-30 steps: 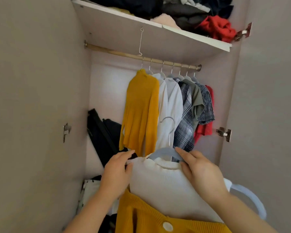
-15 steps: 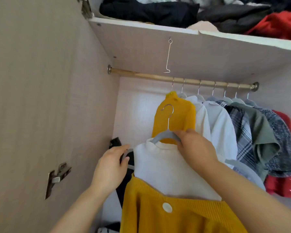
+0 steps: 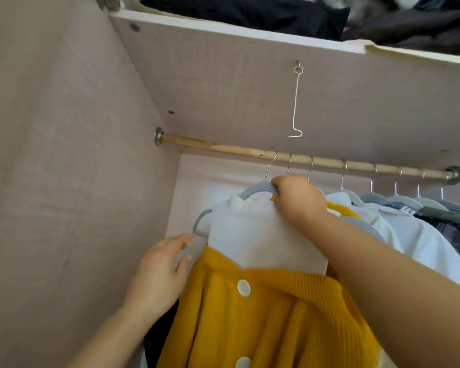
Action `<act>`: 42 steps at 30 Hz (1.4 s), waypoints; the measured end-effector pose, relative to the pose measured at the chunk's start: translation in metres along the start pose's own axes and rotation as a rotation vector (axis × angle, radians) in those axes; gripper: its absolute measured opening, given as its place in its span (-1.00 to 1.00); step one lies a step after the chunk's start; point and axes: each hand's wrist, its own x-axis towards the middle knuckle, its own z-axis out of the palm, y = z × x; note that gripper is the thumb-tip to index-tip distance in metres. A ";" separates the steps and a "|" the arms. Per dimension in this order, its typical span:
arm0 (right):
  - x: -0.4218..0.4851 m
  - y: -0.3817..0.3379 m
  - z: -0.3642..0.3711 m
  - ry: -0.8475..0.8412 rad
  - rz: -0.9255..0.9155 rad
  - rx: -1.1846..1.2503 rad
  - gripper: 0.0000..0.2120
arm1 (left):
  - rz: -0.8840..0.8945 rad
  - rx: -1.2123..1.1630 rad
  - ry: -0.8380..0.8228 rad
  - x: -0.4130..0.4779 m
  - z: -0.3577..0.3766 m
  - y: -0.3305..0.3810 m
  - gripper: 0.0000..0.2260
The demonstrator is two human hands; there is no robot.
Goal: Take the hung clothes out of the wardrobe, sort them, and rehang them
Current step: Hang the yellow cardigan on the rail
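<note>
Head camera: a white top (image 3: 263, 235) on a gray hanger (image 3: 258, 188) is being held up at the wooden rail (image 3: 223, 149).
The right hand (image 3: 300, 200) is clenching the hanger's neck, its hook lying against the rail, left of the hung shirts (image 3: 409, 229). A mustard cardigan (image 3: 263, 314) is draping nearer, across the top's lower part. The left hand (image 3: 160, 272) is hovering slack-fingered, holding nothing, just beside the hanger's left end.

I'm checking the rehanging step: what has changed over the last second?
The right hand raised the grey hanger with the white top and yellow cardigan up to the rod; its hook now reaches it, left of the other hangers. The left hand let go of the top's shoulder and is open. The right hand's grip and the hung clothes stayed.
</note>
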 end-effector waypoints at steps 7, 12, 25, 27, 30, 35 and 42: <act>0.055 0.019 0.019 0.082 -0.031 0.036 -0.71 | 0.026 0.073 0.039 0.027 0.014 -0.021 -0.64; 0.067 0.037 0.048 0.106 -0.114 0.102 -0.81 | 0.021 0.095 0.064 0.034 0.026 -0.032 -0.64; 0.066 0.072 0.102 0.206 -0.156 0.170 -0.55 | -0.030 0.109 -0.039 0.015 0.064 -0.056 -0.62; 0.057 0.068 0.106 0.243 -0.158 0.144 -0.55 | -0.019 0.105 -0.050 0.009 0.063 -0.056 -0.62; 0.030 0.062 0.116 0.336 -0.193 0.113 -0.55 | -0.019 0.127 -0.072 -0.006 0.060 -0.055 -0.62; -0.049 0.035 0.157 0.283 -0.312 0.167 -0.57 | -0.043 0.216 -0.159 -0.044 0.052 -0.060 -0.60; -0.195 -0.020 0.240 -0.036 -0.493 0.407 -0.59 | -0.269 0.432 -0.358 -0.146 0.038 -0.070 -0.53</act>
